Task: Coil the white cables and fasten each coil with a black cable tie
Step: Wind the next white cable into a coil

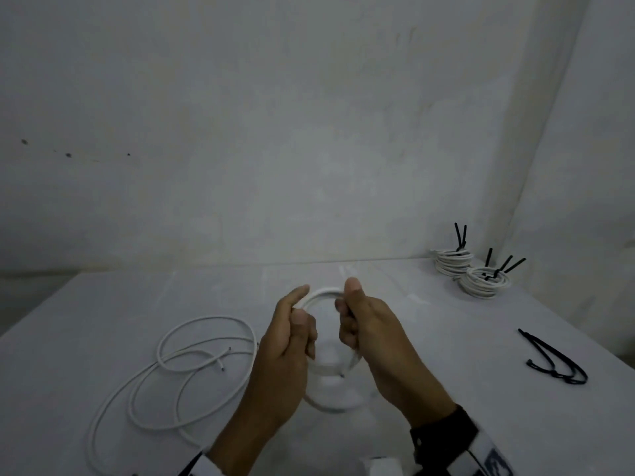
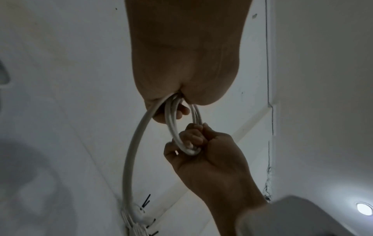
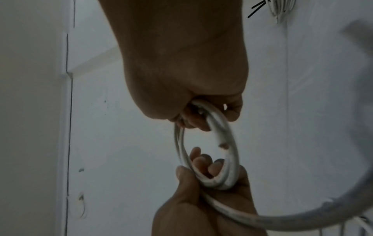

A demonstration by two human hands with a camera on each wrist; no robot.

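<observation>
Both hands grip one small white coil (image 1: 324, 293) above the tabletop (image 1: 429, 341) — left hand (image 1: 287, 341) w/ fingers curled round its left side, right hand (image 1: 369, 333) fisted round the right side. Loose white cable (image 1: 192, 369) sprawls on the tabletop to the left; two tied coils (image 1: 467, 269) sit far right — spare black cable ties (image 1: 553, 360) near right edge.

White table (image 1: 429, 338) with loose cable (image 1: 178, 379), tied coils (image 1: 469, 273), black ties (image 1: 553, 360).

no legible text, label, brand, number or sign anywhere in these views
</observation>
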